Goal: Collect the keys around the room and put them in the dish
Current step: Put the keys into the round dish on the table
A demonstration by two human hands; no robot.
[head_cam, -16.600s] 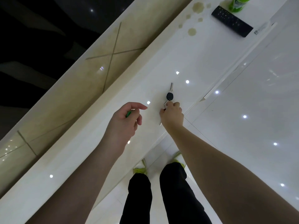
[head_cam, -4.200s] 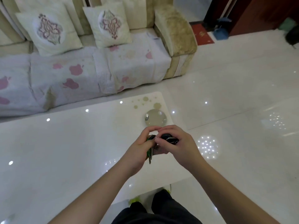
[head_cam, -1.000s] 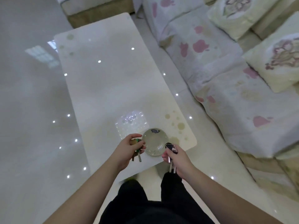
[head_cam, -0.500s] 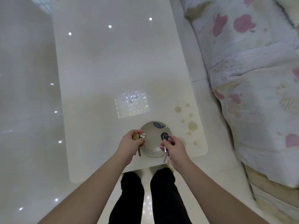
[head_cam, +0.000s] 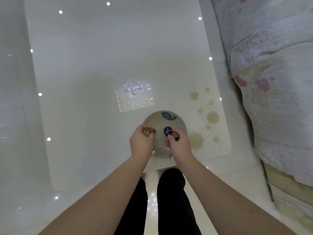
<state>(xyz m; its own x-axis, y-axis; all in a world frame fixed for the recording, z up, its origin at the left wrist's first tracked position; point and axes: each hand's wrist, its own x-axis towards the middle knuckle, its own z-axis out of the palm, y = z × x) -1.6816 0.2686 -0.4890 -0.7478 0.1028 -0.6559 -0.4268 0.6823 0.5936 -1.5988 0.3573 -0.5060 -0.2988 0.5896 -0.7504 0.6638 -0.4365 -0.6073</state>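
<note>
A round pale dish (head_cam: 179, 123) with a blue fish drawing at its far rim sits near the front right corner of a glossy white table (head_cam: 94, 68). Over the dish's left side, my left hand (head_cam: 141, 144) is shut on a bunch of brass-coloured keys (head_cam: 149, 132). My right hand (head_cam: 180, 146) hovers over the dish's right side and grips a black-headed key (head_cam: 167, 131) with a wire ring; key blades stick out below that hand. Both bunches are above the dish.
A sofa (head_cam: 274, 78) with a pink-flowered cover runs along the right, close to the table's right edge. Glossy white floor (head_cam: 15, 133) lies to the left. My legs in black trousers (head_cam: 169, 200) stand at the table's front edge.
Both hands with their keys have moved further in over the dish. The view has dropped closer to the table and dish.
</note>
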